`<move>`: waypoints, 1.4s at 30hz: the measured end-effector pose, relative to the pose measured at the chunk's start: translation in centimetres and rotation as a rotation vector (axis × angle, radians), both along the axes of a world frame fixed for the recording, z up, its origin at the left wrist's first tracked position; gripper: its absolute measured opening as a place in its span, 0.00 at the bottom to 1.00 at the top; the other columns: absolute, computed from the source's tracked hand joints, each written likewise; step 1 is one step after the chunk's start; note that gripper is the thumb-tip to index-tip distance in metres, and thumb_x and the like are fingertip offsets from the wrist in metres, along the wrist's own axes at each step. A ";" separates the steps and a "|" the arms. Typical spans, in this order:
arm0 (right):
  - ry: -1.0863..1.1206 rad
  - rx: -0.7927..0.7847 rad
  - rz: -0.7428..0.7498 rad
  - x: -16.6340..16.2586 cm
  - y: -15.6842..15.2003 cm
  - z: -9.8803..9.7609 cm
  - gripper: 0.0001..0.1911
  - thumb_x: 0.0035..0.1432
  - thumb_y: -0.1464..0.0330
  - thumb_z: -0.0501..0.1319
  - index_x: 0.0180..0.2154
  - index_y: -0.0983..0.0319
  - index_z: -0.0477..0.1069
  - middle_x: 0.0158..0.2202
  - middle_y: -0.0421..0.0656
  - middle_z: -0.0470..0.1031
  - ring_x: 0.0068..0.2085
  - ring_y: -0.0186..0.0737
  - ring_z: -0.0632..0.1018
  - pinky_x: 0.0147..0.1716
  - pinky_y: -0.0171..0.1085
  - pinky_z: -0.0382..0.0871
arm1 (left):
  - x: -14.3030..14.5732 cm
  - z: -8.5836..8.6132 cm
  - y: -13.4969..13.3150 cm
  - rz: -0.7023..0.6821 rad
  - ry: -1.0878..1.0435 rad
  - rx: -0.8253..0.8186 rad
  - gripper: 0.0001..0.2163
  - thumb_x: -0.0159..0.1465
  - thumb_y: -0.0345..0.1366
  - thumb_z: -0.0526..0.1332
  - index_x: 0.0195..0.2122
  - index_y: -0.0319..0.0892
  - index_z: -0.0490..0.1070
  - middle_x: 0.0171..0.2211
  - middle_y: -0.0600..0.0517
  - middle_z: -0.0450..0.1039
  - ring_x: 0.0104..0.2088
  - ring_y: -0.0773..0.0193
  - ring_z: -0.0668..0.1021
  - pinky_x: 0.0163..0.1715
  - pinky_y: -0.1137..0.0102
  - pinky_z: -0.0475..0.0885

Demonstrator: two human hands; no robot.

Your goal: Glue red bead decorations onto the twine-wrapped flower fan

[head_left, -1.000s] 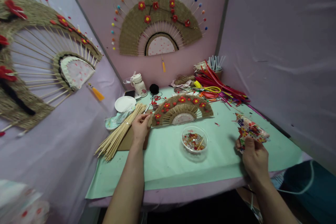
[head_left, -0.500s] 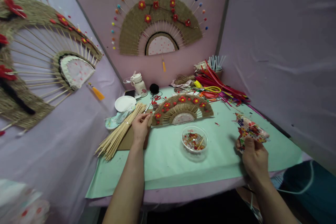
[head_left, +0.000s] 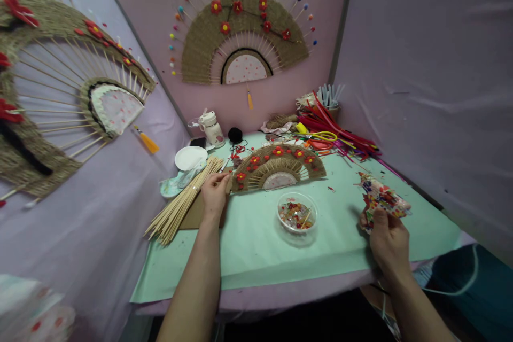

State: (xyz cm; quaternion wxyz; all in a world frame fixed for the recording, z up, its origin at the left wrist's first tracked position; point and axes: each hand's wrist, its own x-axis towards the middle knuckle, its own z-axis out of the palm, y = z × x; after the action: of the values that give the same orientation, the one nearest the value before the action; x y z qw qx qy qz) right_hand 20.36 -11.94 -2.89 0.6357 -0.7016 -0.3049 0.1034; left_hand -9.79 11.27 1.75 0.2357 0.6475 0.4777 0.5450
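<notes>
A small woven fan [head_left: 276, 163] with red flowers, yellow centres and a pale dotted half-round base stands tilted in the middle of the table. My left hand [head_left: 214, 192] pinches its left end, fingertips pressed together. On the right, my right hand [head_left: 388, 238] is closed around a crumpled piece of floral cloth [head_left: 382, 197], with the thumb on top, held above the tabletop. Between my hands, in front of the fan, sits a clear plastic bowl [head_left: 297, 219] of red, orange and clear beads with a short stick in it.
Thin wooden sticks [head_left: 184, 200] lie bundled at left on brown cardboard [head_left: 196, 216]. Behind are a white plate [head_left: 191, 158], a bottle [head_left: 212, 129] and black yarn [head_left: 235, 135]. Red pipe cleaners [head_left: 340, 128] pile up at back right. Larger fans [head_left: 200, 37] hang on the walls.
</notes>
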 end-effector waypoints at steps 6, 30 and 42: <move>-0.015 -0.006 -0.003 0.0 -0.1 0.0 0.26 0.61 0.46 0.50 0.24 0.60 0.64 0.21 0.39 0.65 0.25 0.36 0.66 0.29 0.38 0.60 | 0.0 0.0 0.0 0.005 -0.002 0.002 0.08 0.54 0.40 0.64 0.29 0.41 0.78 0.31 0.49 0.76 0.36 0.61 0.76 0.39 0.67 0.69; -0.018 -0.010 -0.001 0.2 -0.1 -0.3 0.26 0.61 0.46 0.50 0.24 0.60 0.64 0.21 0.39 0.65 0.25 0.36 0.66 0.27 0.38 0.60 | 0.0 -0.1 0.0 0.008 -0.004 0.002 0.09 0.54 0.41 0.64 0.28 0.41 0.77 0.30 0.50 0.76 0.36 0.61 0.76 0.39 0.66 0.70; 0.036 0.006 0.005 0.3 0.0 -0.6 0.25 0.61 0.46 0.51 0.25 0.60 0.64 0.21 0.38 0.64 0.24 0.35 0.65 0.28 0.38 0.59 | 0.1 0.1 -0.1 0.001 -0.013 -0.019 0.09 0.54 0.41 0.64 0.28 0.40 0.77 0.31 0.49 0.76 0.35 0.62 0.75 0.38 0.68 0.68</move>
State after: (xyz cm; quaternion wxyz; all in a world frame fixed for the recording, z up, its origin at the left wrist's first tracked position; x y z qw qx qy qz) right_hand 20.66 -11.95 -3.51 0.6431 -0.6968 -0.2954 0.1167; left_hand -9.70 11.19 1.83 0.2446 0.6414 0.4819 0.5446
